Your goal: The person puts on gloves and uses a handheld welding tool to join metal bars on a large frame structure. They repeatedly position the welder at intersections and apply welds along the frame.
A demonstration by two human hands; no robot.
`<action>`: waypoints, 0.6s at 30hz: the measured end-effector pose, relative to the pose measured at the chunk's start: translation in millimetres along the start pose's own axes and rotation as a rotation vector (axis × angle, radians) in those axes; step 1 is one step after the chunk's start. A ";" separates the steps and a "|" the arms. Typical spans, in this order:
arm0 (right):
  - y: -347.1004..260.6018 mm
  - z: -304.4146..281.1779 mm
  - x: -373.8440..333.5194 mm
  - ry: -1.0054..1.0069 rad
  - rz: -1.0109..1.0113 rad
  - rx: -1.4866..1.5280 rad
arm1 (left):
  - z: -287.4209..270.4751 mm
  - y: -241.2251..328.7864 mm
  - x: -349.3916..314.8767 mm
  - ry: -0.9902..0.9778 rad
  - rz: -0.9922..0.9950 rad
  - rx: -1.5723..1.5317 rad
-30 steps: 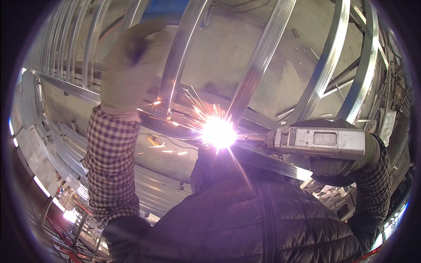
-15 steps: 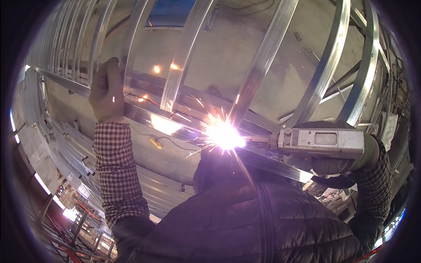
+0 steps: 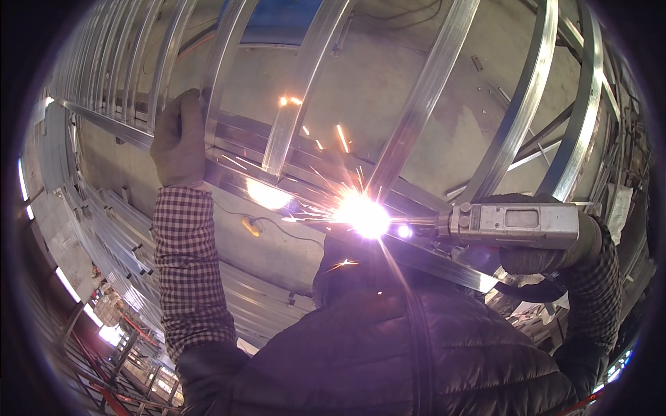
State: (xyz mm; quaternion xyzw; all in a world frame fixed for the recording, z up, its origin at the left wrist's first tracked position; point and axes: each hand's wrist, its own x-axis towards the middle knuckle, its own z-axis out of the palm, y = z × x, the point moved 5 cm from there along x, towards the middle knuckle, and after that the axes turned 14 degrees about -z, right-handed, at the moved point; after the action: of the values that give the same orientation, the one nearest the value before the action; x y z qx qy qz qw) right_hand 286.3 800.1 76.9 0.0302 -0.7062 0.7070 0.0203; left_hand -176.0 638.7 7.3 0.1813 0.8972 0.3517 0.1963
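Observation:
A frame of shiny square metal tubes lies before me, with several upright bars (image 3: 423, 90) meeting a long rail (image 3: 232, 170). My left hand (image 3: 179, 142), in a grey glove, is closed on the frame beside one upright; its fingertips are partly hidden. On the right, my gloved right hand (image 3: 544, 258) is wrapped round a boxy silver welding gun (image 3: 520, 220), its nozzle pointing left. At the nozzle's end a white-purple welding glare (image 3: 364, 216) burns near the foot of an upright, throwing sparks. The glare hides the joint itself.
Long metal tubes (image 3: 253, 295) are stacked at the lower left. A yellow object (image 3: 250, 226) with a thin cable lies on the floor beyond the rail. Scrap and metal pieces (image 3: 621, 187) crowd the far right. A blue panel (image 3: 281, 21) shows at the top.
The view has shifted slightly, so the frame and my left hand sit a little further right. The glare also appears slightly further right, and the sparks fly differently. Both grips stay the same.

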 end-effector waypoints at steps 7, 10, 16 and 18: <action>0.8 1.2 -2.9 0.012 0.035 0.020 | 0.9 -0.8 0.8 -0.028 -0.053 0.007; 2.3 2.8 -6.7 0.028 0.066 0.048 | 1.1 -1.8 2.6 -0.023 -0.047 -0.003; 3.1 6.5 -22.4 0.131 0.235 0.173 | -1.6 -3.8 3.1 0.007 0.027 0.036; 0.4 5.3 -35.4 0.223 0.383 0.284 | -0.5 -3.7 2.5 -0.021 0.037 -0.031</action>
State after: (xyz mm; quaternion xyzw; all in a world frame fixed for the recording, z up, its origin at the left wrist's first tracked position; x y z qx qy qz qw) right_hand 321.7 795.3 73.9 -0.1795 -0.5863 0.7889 -0.0405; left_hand -179.1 637.0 4.5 0.1984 0.8860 0.3673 0.2020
